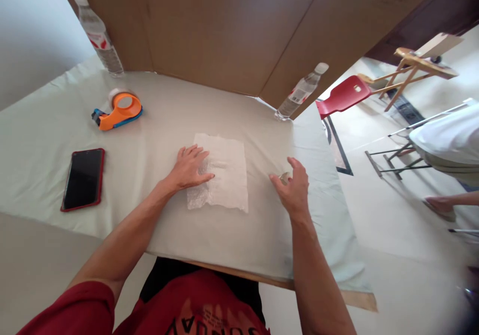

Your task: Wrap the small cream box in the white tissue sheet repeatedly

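L hand is resting spread, gripping nothing, on crinkly sheet, already laid out flat mid-desk. R hand is curving by small obj., sitting unwrapped, R of sheet; can't tell if it's gripping.

I see a whitish sheet of bubble wrap lying flat, almost square, with wavy top and bottom edges. Its left side looks shiny and crinkly to me. Off to its right, well apart, I see a small roundish thing, partly hidden, so I can't tell what it is.
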The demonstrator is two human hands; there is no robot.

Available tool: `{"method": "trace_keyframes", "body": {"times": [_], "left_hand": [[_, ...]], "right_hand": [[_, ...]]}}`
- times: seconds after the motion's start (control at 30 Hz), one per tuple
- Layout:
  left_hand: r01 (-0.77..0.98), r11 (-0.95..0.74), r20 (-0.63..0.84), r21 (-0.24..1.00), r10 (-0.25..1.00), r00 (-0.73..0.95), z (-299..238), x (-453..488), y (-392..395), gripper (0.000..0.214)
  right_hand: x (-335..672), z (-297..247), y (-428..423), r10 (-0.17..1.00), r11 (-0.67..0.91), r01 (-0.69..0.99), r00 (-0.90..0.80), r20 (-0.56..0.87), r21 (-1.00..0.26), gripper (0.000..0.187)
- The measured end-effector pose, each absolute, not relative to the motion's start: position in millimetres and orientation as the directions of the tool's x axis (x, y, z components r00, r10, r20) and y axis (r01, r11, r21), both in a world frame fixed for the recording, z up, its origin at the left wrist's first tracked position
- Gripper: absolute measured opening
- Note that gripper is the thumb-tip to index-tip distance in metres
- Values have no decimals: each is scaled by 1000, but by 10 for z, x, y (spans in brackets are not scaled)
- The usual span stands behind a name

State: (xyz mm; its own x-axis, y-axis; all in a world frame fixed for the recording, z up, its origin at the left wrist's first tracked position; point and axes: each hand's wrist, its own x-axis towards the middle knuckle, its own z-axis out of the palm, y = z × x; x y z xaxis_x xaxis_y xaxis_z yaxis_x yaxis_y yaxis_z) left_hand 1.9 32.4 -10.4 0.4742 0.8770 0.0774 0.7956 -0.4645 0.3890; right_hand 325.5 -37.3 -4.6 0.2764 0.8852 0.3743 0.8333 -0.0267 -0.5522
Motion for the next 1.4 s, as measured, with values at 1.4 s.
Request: {"method": "trace_keyframes", "body": {"times": [1.4], "left_hand": [[740,-535,-111,408,775,622,-94,-95,378,89]], "right_hand": [[2285,17,-110,868,469,662,-466,169,-584,68]]}}
